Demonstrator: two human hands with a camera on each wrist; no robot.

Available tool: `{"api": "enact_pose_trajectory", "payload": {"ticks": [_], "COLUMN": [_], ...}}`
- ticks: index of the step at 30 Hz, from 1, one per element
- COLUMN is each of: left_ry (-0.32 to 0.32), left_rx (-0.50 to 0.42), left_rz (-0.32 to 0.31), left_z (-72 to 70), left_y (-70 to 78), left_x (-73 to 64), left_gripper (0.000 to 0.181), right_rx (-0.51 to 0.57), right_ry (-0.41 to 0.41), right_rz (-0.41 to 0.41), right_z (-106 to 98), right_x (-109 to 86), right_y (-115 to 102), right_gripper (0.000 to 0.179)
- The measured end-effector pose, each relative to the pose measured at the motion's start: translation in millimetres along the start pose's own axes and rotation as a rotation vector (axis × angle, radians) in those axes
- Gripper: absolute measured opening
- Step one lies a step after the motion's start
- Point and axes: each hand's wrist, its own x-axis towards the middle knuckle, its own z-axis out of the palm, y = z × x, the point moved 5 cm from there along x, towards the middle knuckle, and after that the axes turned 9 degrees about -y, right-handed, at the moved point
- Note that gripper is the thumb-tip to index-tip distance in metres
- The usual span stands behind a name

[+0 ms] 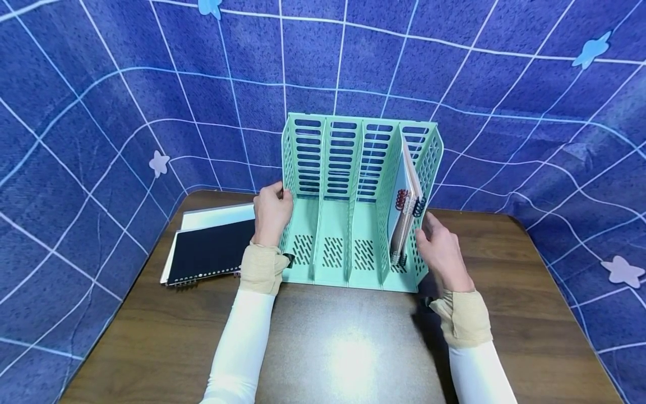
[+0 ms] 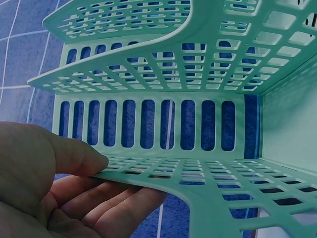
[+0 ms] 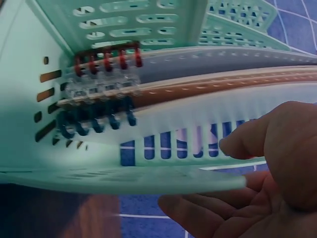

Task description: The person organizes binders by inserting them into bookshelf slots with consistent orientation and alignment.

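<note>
For handling the mint-green plastic file rack with four compartments point(image 1: 333, 219) well, I would advise holding both outer walls low and moving them evenly, so it is not twisting on the brown wooden bench point(image 1: 530, 292). The spiral-bound notebooks with coloured coils point(image 1: 404, 219) are standing in the rightmost compartment, so that side is probably weighing more, and a sudden tilt could let them slide forward. The left hand point(image 1: 271, 216) is gripping the left outer wall point(image 2: 205, 198), its thumb pressing inside and its fingers curling outside. The right hand point(image 1: 443, 249) is straddling the right outer wall point(image 3: 148, 182), thumb and fingers standing apart, not pinching; whether its fingertips are touching the wall, I cannot tell. Both forearms are reaching forward, and the rack is standing between the hands.
</note>
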Motion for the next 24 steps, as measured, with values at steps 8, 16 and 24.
{"api": "enact_pose_trajectory", "payload": {"ticks": [8,16,24], "left_ry": [0.004,0.014,0.012], "left_rx": [-0.006,0.002,0.010], "left_rz": [0.006,0.019,0.031], "left_z": [-0.5,-0.6,-1.6], "left_y": [-1.3,1.2,2.9], "left_x": [0.0,0.8,-0.4], "left_gripper": [0.022,0.023,0.022], "right_rx": [-0.071,-0.100,-0.116], "right_ry": [0.010,0.036,0.043], "right_rz": [-0.044,-0.066,-0.077], "right_z": [9.5,9.5,10.7], "right_x": [4.3,4.0,4.7], "right_y": [-0.3,-1.0,-0.6], "right_gripper": [0.048,0.049,0.049]}}
